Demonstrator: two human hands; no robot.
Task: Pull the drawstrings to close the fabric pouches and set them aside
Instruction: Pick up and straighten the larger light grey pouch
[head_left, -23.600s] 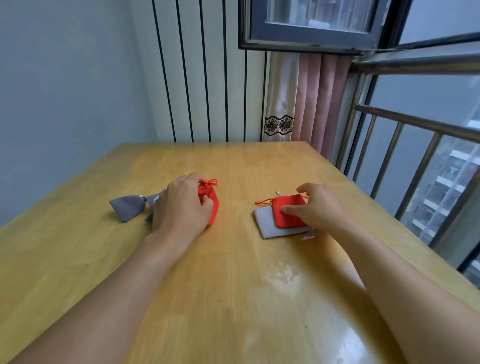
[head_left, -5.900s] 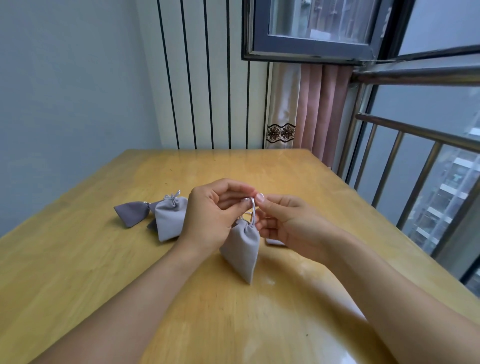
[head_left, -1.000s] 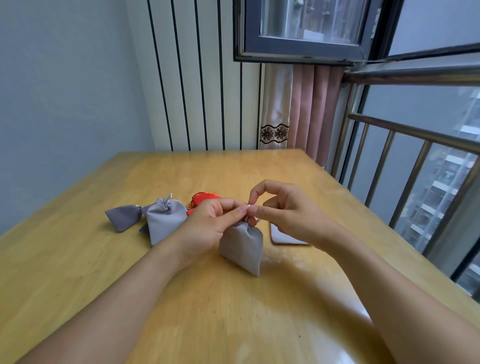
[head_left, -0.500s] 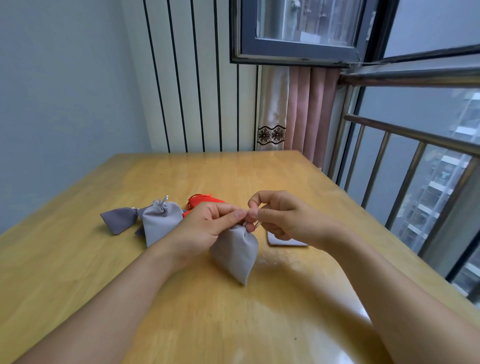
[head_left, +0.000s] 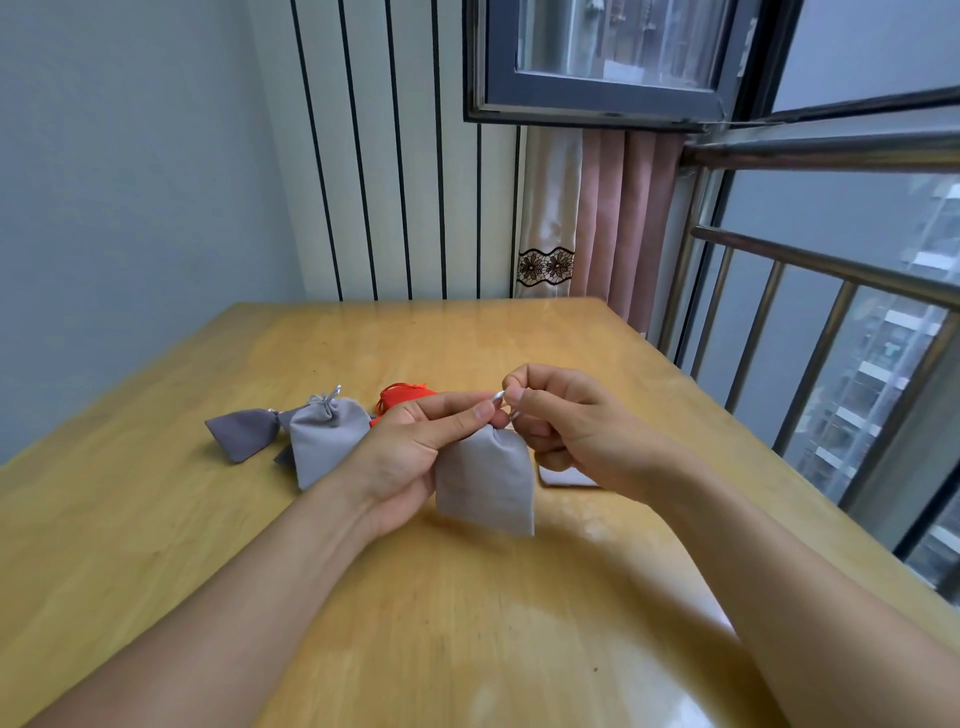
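Note:
A light grey fabric pouch (head_left: 485, 486) hangs just above the wooden table (head_left: 467, 623), its mouth gathered. My left hand (head_left: 415, 452) pinches the pouch's neck between thumb and forefinger. My right hand (head_left: 571, 431) pinches the silvery drawstring (head_left: 497, 397) right beside it. To the left lie a closed light grey pouch (head_left: 324, 439), a darker grey pouch (head_left: 241, 434) and a red pouch (head_left: 402, 397), partly hidden behind my left hand. A flat grey pouch (head_left: 566, 477) lies under my right hand, mostly hidden.
The table stands in a corner, with a striped wall panel (head_left: 395, 156) behind it. A metal railing (head_left: 810, 332) and window run along the right edge. A pink curtain (head_left: 618, 218) hangs at the back right.
The pouch hangs more squarely than half a second ago. Both hands stay pinched together at its neck, with the string now showing between the fingertips.

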